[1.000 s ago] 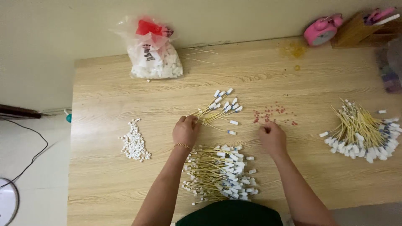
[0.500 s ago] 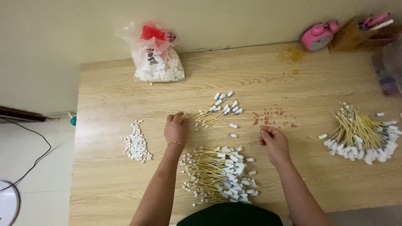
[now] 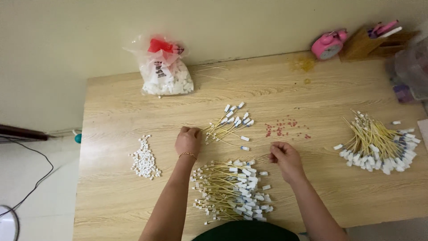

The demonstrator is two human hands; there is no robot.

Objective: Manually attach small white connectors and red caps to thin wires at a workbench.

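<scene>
Left hand [image 3: 188,141]: curled, knuckles up, touching the small wire bundle [image 3: 228,125]; grip cannot be told.
Right hand [image 3: 285,159]: fingers pinched together, contents unseen, beside the large wire pile [image 3: 232,189].
Desk [image 3: 312,192]: red beads [image 3: 285,128] scattered far of the right hand.

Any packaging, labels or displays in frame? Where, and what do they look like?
Plastic bag: back left of the table by the wall, clear and knotted, with a red printed patch, full of small white pieces.
Alarm clock: back right, round and pink, pale dial.
No screens or signs.
</scene>
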